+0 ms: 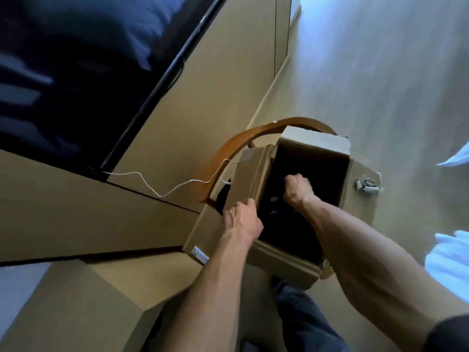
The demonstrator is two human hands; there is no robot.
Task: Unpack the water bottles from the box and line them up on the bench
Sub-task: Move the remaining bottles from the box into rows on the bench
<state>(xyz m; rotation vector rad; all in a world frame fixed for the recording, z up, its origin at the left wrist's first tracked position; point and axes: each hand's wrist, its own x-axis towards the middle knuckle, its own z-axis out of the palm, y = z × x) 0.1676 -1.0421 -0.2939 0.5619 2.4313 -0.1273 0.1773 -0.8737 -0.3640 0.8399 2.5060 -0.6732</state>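
Note:
An open cardboard box (286, 262) stands on a wooden chair, its flaps spread outward. Its inside is dark; faint rounded bottle tops (274, 199) show near the left wall. My right hand (298, 188) reaches down into the box, its fingers curled round something dark, apparently a bottle top, though the shadow hides it. My left hand (242, 221) grips the box's left wall at the rim, beside the left flap (250, 174). The beige bench (83, 212) runs along the left, with no bottle visible on it.
The chair's curved wooden back (228, 146) arcs behind the box. A thin white cable (152, 185) trails from a large black screen (76, 72) across the bench to the chair. Torn tape (366, 186) clings to the right flap. Pale floor lies to the right.

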